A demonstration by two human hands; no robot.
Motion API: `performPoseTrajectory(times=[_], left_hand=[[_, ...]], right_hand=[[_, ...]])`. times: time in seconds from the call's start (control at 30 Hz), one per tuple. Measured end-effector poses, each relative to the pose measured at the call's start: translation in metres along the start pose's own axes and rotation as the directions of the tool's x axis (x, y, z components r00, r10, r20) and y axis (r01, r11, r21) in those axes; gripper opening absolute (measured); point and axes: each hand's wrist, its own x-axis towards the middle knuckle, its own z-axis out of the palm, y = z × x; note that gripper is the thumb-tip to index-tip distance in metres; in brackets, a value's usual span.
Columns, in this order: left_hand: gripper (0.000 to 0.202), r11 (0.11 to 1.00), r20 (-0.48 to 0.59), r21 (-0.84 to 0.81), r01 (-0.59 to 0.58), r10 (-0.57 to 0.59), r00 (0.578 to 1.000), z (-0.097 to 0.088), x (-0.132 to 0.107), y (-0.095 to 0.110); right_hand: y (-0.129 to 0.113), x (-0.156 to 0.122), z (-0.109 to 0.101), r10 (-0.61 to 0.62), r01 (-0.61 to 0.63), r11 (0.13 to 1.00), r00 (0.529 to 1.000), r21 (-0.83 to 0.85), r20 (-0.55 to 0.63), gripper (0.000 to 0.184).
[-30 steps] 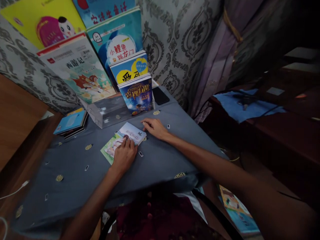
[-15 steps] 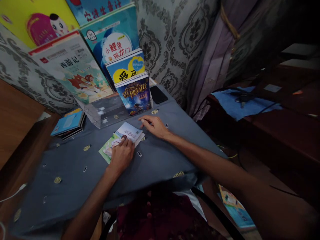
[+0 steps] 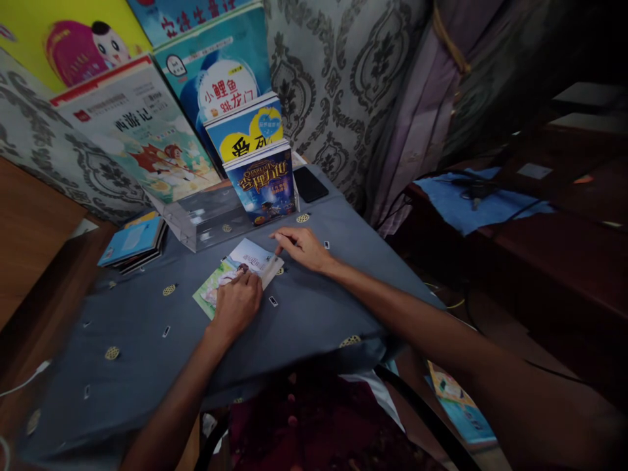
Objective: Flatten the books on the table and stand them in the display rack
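A thin paperback book (image 3: 248,254) with a pale blue and green illustrated cover lies at a slant on the dark grey tablecloth (image 3: 309,314). My left hand (image 3: 239,297) rests on its lower right part, fingers curled against the cover and the edge. My right hand (image 3: 301,248) is at the upper right corner, its fingers bent and a fingertip at the page edges. A pale strip of pages shows along the right side. The fingertips' exact hold on the corner is hard to see.
Behind the book stands a clear plastic rack (image 3: 189,229) with several upright books, among them a dark blue book (image 3: 260,186). A black phone (image 3: 310,184) lies to its right. A small stack of books (image 3: 132,242) lies at left. A patterned curtain (image 3: 338,85) hangs behind.
My right fingertips have shifted slightly at the book's upper right corner, and the pale page strip along the right edge looks different. My left hand stays on the cover. The view has shifted slightly.
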Motion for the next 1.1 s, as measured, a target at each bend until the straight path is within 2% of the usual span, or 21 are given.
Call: performPoseTrajectory(times=[0.17, 0.27, 0.37, 0.43, 0.53, 0.63, 0.77, 0.93, 1.1], left_hand=[[0.026, 1.000, 0.007, 0.009, 0.007, -0.007, 1.000, 0.000, -0.001, 0.003], [0.025, 1.000, 0.008, 0.007, 0.015, -0.015, 1.000, 0.002, -0.002, 0.006], [0.024, 0.999, 0.001, -0.006, 0.032, -0.032, 0.999, 0.006, -0.003, 0.009], [0.022, 0.999, -0.009, -0.017, 0.037, -0.037, 0.999, 0.008, -0.004, 0.009], [0.024, 1.000, -0.043, -0.026, 0.010, -0.011, 0.999, 0.011, -0.008, 0.003], [0.029, 0.997, -0.104, -0.038, -0.066, 0.061, 0.993, 0.015, -0.015, -0.008], [0.034, 0.984, -0.193, -0.081, -0.156, 0.138, 0.971, 0.022, -0.022, -0.023], [0.039, 0.978, -0.197, -0.119, -0.174, 0.148, 0.969, 0.024, -0.020, -0.032], [0.046, 0.976, -0.190, -0.146, -0.162, 0.133, 0.973, 0.026, -0.010, -0.039]], right_hand=[[-0.003, 0.000, -0.002, 0.006, -0.003, 0.999, 0.998, -0.054, 0.057, 0.034], [-0.003, 0.000, -0.002, 0.026, -0.006, 0.994, 0.984, -0.113, 0.176, 0.034], [0.000, 0.000, -0.002, 0.065, -0.007, 0.984, 0.945, -0.179, 0.321, 0.026], [0.001, 0.001, -0.002, 0.087, -0.004, 0.976, 0.925, -0.219, 0.369, 0.025], [0.002, 0.002, -0.003, 0.104, -0.005, 0.969, 0.917, -0.249, 0.386, 0.028], [0.001, 0.003, -0.007, 0.109, -0.011, 0.972, 0.907, -0.235, 0.407, 0.031], [0.001, 0.004, -0.008, 0.100, -0.004, 0.970, 0.916, -0.242, 0.388, 0.032], [0.011, 0.014, 0.003, 0.011, 0.110, 0.944, 0.932, -0.312, 0.361, 0.032], [0.024, 0.037, 0.018, -0.070, 0.222, 0.915, 0.910, -0.338, 0.408, 0.029]])
